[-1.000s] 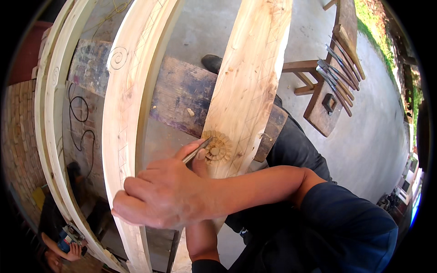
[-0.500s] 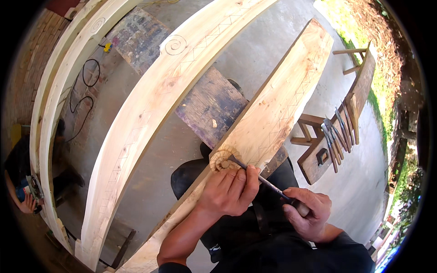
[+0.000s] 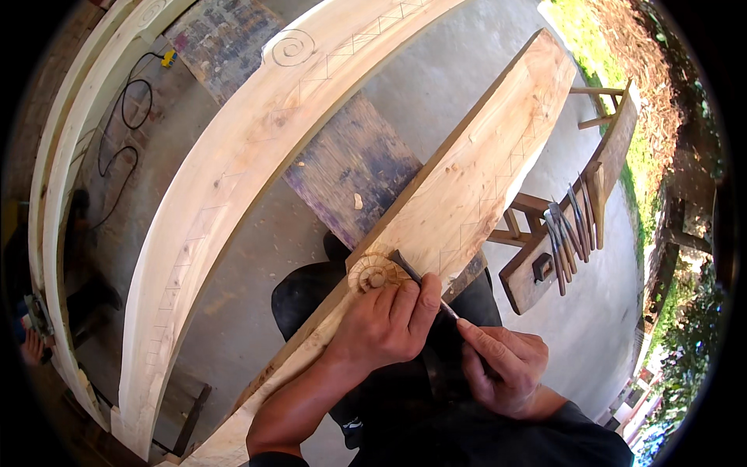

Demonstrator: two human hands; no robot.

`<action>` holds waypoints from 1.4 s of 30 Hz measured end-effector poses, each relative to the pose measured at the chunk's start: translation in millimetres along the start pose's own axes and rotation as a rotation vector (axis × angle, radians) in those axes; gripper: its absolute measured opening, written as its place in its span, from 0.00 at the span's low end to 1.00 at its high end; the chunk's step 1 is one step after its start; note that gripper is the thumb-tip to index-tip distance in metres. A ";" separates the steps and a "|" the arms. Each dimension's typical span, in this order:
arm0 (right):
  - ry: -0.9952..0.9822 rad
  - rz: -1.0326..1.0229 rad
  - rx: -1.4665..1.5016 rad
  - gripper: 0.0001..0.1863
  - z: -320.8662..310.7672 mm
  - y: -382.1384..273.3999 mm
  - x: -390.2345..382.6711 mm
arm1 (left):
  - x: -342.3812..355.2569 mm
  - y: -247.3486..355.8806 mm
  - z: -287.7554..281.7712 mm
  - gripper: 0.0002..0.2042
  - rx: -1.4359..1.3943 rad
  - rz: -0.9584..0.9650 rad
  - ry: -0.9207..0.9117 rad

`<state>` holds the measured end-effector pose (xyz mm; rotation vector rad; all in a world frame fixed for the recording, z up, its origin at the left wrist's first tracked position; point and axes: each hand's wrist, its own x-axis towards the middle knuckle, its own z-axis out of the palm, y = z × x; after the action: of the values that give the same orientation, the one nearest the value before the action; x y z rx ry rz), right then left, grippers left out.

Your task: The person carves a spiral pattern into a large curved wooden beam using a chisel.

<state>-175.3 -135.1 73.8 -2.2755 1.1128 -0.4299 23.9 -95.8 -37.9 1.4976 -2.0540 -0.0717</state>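
Pale timber: a curved beam (image 3: 233,187) lies left; the plank (image 3: 467,194) bears a carved rosette (image 3: 373,274). The chisel (image 3: 416,274) is steadied by the left hand (image 3: 389,323), its handle clenched in the right hand (image 3: 502,366). Carving is judged underway; shallow, controlled cuts are needed.

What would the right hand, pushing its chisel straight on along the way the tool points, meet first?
Probably the carved round rosette on the wooden plank: the right hand aims the chisel up-left, its tip already at the rosette's edge, steadied by the left hand.
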 end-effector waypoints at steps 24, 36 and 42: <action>0.006 -0.003 -0.019 0.24 2.1 -2.5 6.0 | 2.1 0.4 -1.4 0.18 -0.063 -0.072 -0.010; 0.003 -0.004 -0.020 0.24 1.4 -3.1 8.0 | 3.7 -0.3 -0.7 0.17 -0.058 -0.078 0.006; 0.001 -0.001 -0.017 0.24 1.2 -2.6 9.1 | 3.5 0.2 -0.2 0.18 -0.070 -0.085 0.006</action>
<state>-167.6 -140.6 74.8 -2.2911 1.1198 -0.4231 23.1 -98.8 -36.2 1.5392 -1.9626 -0.1704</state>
